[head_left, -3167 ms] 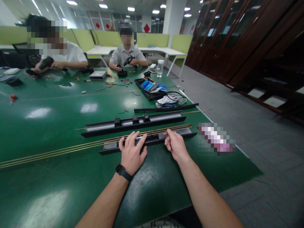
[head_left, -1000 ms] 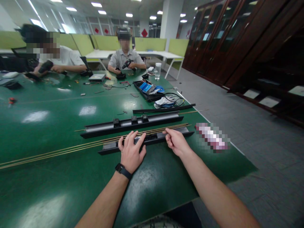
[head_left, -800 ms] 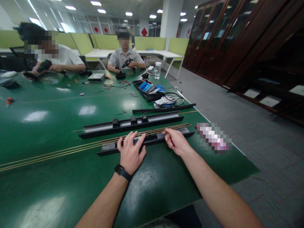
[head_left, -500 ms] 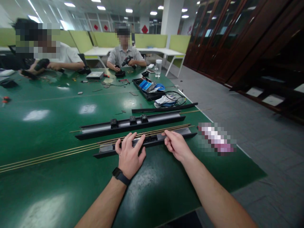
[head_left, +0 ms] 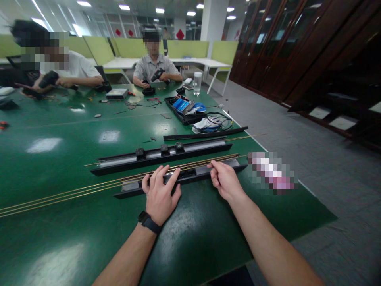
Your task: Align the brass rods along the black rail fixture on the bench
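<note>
Several long, thin brass rods (head_left: 74, 191) lie slantwise over a black channel profile (head_left: 205, 173) with a pale inner strip and dark blocks inside. My left hand (head_left: 160, 194), wearing a black watch, rests palm down with spread fingers on the rods and channel. To its right, my right hand (head_left: 223, 176) has its fingers curled, with thumb and index finger closed at one of the rods near the channel's right part. Its exact grip is partly hidden. Behind lies a second black channel profile (head_left: 160, 158), with three black blocks (head_left: 164, 149) standing in it.
Farther back are a black strip (head_left: 205, 134), gloves and cable (head_left: 208, 124), a black tray (head_left: 190, 118) of blue items and a clear cup (head_left: 197, 83). A blurred-out pink object (head_left: 272, 171) lies right. Two people hold drills across the green table (head_left: 89, 234).
My right hand has slid slightly right along the rods. My left hand keeps its place on them. The whole view has shifted a little.
</note>
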Available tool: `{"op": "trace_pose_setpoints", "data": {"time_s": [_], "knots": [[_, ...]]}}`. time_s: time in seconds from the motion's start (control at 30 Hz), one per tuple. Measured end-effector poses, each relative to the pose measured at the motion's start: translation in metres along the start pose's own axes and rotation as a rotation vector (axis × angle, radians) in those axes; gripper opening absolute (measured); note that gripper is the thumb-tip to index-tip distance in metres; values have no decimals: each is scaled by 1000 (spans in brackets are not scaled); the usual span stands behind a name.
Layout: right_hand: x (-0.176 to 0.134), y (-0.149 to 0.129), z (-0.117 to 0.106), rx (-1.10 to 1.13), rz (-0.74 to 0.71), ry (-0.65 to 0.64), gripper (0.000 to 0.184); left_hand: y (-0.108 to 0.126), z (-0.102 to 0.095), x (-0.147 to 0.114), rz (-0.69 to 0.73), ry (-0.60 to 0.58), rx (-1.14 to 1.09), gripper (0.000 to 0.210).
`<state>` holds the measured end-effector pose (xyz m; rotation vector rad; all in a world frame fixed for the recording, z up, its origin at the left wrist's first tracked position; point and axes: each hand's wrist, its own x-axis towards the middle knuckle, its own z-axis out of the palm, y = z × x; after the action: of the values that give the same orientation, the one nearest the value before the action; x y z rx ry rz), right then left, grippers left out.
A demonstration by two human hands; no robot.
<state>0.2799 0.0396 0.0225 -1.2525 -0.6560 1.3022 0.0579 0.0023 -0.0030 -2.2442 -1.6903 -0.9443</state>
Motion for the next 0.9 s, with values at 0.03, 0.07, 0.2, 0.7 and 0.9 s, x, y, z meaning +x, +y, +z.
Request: {"op": "trace_pose_setpoints", "data": {"time_s": [0.03, 0.07, 0.2, 0.7, 0.9], "knots": [[0, 0, -1, 7, 2, 10, 24, 0, 0, 0, 0, 0, -1, 46], [1, 0, -1, 12, 2, 19, 23, 0, 0, 0, 0, 1, -1, 46], [4, 2, -3, 13, -8, 31, 24, -1, 1, 0, 1, 5, 5, 45], [3, 3, -4, -10, -15, -1, 28, -2, 1, -1, -2, -11, -1, 45], [5, 2, -5, 21, -26, 59, 26, -2, 0, -1, 4, -8, -6, 45]]}}
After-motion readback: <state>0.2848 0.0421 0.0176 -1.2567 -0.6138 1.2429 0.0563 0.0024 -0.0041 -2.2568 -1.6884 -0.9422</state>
